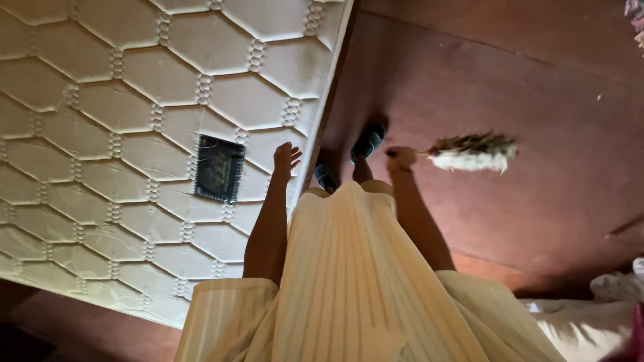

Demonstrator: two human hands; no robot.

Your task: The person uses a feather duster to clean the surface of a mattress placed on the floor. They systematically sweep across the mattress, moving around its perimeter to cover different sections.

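A cream quilted mattress (127,134) with a hexagon stitch pattern fills the left of the head view, tilted on its edge over a reddish floor. A dark rectangular label (219,169) is sewn on it. My left hand (286,161) hangs open, fingers spread, just in front of the mattress near its right edge. My right hand (401,158) is closed on the handle of a small feather duster (475,152), whose fluffy white and brown head points right above the floor. My cream striped dress (349,281) and dark shoes (367,143) show below.
The reddish-brown floor (510,87) spreads across the right side. White bedding or cloth (590,315) lies bunched at the lower right corner. A dark gap runs under the mattress at the lower left.
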